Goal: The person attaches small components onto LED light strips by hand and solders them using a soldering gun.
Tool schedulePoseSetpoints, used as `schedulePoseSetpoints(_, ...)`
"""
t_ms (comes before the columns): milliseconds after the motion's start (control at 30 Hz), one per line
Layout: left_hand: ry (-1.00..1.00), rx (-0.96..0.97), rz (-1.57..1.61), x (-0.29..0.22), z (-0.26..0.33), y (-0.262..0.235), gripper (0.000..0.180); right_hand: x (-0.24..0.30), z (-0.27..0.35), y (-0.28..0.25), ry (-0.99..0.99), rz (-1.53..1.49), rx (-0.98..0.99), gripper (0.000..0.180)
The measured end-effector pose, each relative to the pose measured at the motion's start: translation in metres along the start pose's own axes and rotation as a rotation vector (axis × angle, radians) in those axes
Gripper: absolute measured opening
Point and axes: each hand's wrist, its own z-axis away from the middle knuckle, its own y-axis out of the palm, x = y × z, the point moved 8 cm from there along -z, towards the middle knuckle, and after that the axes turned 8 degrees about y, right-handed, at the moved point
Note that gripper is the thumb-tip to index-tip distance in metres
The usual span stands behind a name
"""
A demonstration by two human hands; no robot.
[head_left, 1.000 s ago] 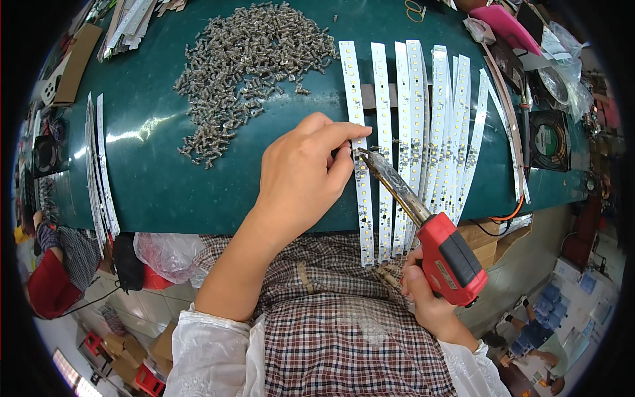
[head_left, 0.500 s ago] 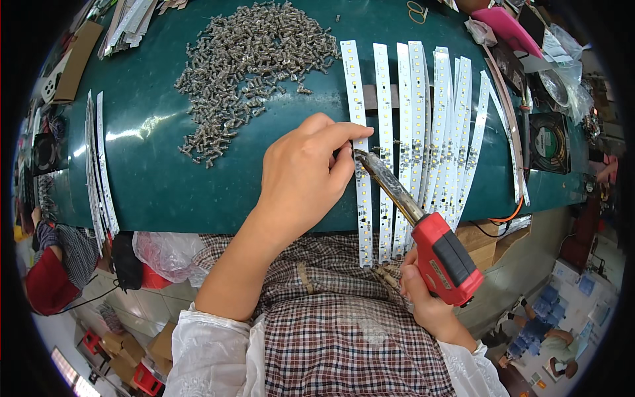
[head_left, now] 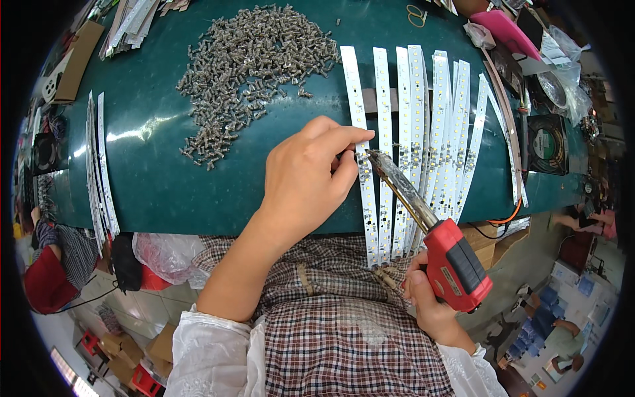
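Observation:
My left hand (head_left: 309, 173) rests on the green table, thumb and forefinger pinched on a small part against a white LED strip (head_left: 362, 165). My right hand (head_left: 430, 301) grips a red soldering gun (head_left: 456, 264) below the table edge. Its metal tip (head_left: 372, 155) touches the strip right beside my left fingertips. Several more white LED strips (head_left: 436, 132) lie side by side to the right of that one.
A heap of small metal screws (head_left: 251, 66) lies at the back left of the table (head_left: 165, 178). More strips (head_left: 99, 172) lie along the left edge. A small fan (head_left: 546, 144), a pink item (head_left: 506, 33) and bags sit at the right.

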Motion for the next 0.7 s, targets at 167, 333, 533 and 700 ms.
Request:
schedulePoseSetpoints(167, 0.009, -0.002, 0.026, -0.0021, -0.0015, 0.0027, 0.033, 0.0051, -0.0005, 0.0000, 0.015, -0.001, 0.005, 0.009)
schedulePoseSetpoints(333, 0.019, 0.017, 0.022, -0.0033, -0.0018, 0.0034, 0.035, 0.0052, -0.0024, 0.0019, -0.054, 0.049, 0.019, 0.007)
schedulePoseSetpoints(533, 0.062, 0.050, -0.075, -0.0042, -0.0014, 0.0037, 0.037, -0.0002, -0.0032, 0.0033, -0.015, 0.066, 0.018, 0.009)
schedulePoseSetpoints(700, 0.092, 0.037, -0.119, -0.0044, -0.0016, 0.0033, 0.036, -0.0009, -0.0025, 0.0042, 0.027, 0.052, 0.002, 0.008)
